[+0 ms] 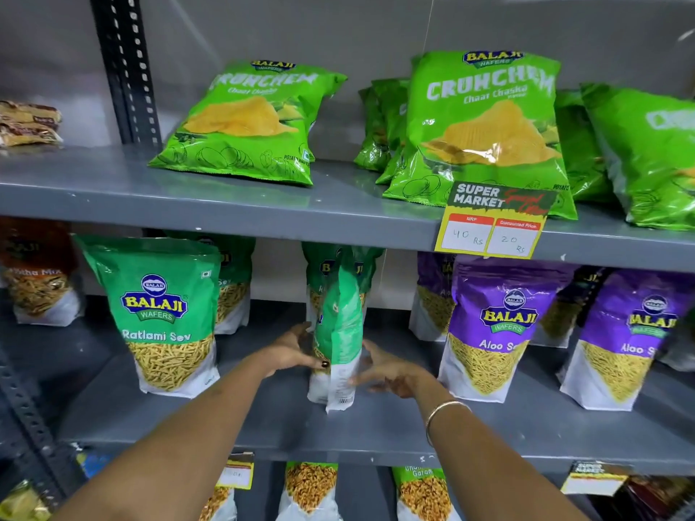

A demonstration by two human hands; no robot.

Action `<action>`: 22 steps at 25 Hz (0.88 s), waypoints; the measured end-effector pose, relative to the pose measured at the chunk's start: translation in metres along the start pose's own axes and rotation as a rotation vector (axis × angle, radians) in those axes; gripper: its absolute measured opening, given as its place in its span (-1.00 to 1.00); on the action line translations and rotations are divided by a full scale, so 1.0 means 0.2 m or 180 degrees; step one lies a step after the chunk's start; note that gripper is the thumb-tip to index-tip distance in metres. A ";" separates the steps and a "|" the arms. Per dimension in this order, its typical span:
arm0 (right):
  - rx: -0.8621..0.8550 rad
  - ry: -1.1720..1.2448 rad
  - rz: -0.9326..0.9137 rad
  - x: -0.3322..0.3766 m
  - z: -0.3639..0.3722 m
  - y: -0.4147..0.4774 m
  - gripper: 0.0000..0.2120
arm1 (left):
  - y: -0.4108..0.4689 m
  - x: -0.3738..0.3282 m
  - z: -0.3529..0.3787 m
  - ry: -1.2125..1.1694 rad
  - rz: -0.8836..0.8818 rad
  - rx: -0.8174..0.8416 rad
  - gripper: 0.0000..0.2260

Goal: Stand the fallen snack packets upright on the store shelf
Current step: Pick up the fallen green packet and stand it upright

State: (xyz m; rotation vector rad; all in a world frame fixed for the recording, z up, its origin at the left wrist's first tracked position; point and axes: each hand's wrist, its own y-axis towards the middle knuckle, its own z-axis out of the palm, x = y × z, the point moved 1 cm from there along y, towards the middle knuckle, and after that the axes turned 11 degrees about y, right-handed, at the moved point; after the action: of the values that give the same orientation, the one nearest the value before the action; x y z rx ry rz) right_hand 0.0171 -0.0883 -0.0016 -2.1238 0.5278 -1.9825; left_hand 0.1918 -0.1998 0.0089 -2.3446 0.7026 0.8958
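Observation:
A green Ratlami Sev packet (338, 332) stands edge-on in the middle of the grey middle shelf (376, 434). My left hand (291, 349) grips its left side, thumb across the front. My right hand (387, 370) is at its right side with fingers spread, touching or nearly touching the white bottom part. Another green packet (331, 265) stands upright behind it. A front-facing Ratlami Sev packet (165, 314) stands upright to the left.
Purple Aloo Sev packets (496, 332) stand to the right. On the upper shelf, light-green Crunchem bags (248, 122) lean back, with a price tag (492, 223) on its edge. A perforated steel post (124, 65) rises at the left. More packets fill the bottom shelf.

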 end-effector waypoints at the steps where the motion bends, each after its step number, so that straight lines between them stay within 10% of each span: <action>1: 0.0144 -0.0078 -0.0193 -0.01 0.02 0.01 -0.18 | 0.02 -0.02 0.02 -0.0059 0.0097 0.0001 -0.10; 9: -0.0374 -0.0380 -0.0485 -0.02 -0.08 0.07 -0.04 | 0.07 -0.05 0.04 -0.0104 0.0041 0.0066 -0.03; 14: -0.1073 -0.0308 -0.0712 0.00 -0.18 0.05 -0.31 | 0.06 -0.04 0.02 -0.0301 -0.0018 -0.0158 -0.42; 22: -0.0152 0.0551 -0.0818 0.00 -0.16 0.03 -0.37 | -0.01 -0.09 0.12 -0.0514 -0.0266 -0.0721 -0.45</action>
State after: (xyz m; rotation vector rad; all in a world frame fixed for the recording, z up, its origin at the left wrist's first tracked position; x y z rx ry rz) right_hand -0.0150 -0.0902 -0.0019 -2.1535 0.3455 -2.3296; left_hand 0.1705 -0.1778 0.0071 -2.4407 0.4542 1.1642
